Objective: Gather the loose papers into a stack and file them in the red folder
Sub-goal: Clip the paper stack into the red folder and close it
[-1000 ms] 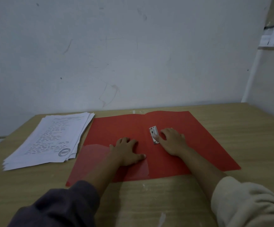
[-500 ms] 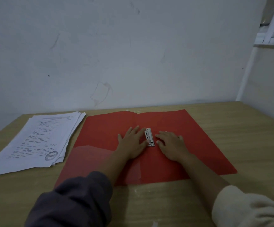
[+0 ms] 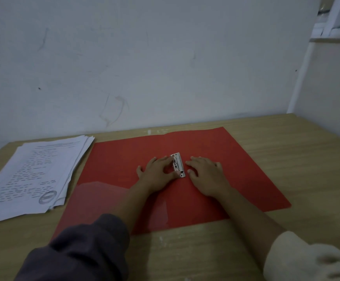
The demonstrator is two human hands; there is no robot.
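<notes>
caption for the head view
Left hand pinches metal clip of open red folder, right hand flat beside it, paper stack nearby

Scuffed white wall [image 3: 144, 57], light wooden table [image 3: 287, 159], white window frame [image 3: 331, 19] upper right, dim light
</notes>
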